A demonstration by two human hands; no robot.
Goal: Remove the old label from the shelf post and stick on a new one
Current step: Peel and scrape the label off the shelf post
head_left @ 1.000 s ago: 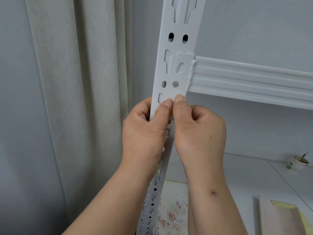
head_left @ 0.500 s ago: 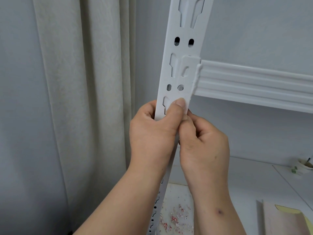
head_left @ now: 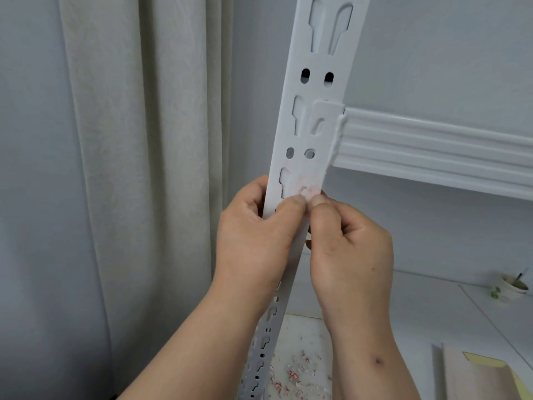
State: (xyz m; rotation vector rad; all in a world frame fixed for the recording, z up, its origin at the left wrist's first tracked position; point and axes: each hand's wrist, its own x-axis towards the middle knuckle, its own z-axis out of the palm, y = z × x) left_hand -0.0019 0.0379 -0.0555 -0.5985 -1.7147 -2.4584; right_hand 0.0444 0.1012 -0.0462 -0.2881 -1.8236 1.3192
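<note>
We work on one white shelf post (head_left: 313,116), slotted along its length, with one crossbeam (head_left: 432,151) hooked into it on the right. The old label (head_left: 306,189) survives only as a faint pinkish residue on the post face, just below the beam bracket and directly above both thumbs.

Two hands are engaged. The left hand (head_left: 256,235) wraps the post from the left edge, fingers behind and thumb pressed on the front face: its grip is clamped on the post. The right hand (head_left: 350,249) has its fingers curled and its thumb tip at the residue; whether it pinches a loose flake we cannot tell.

To do this step well, in our judgement:
- Keep the left hand steadying the post.
- Work the thumbnail from the edge of the residue inwards, in short strokes.
- Clear the face fully, or the new label may not bond.

Below, many small red-and-white scraps (head_left: 294,373) lie on the worktop (head_left: 418,310). One paper cup (head_left: 512,287) stands at far right. No new label is identifiable.
</note>
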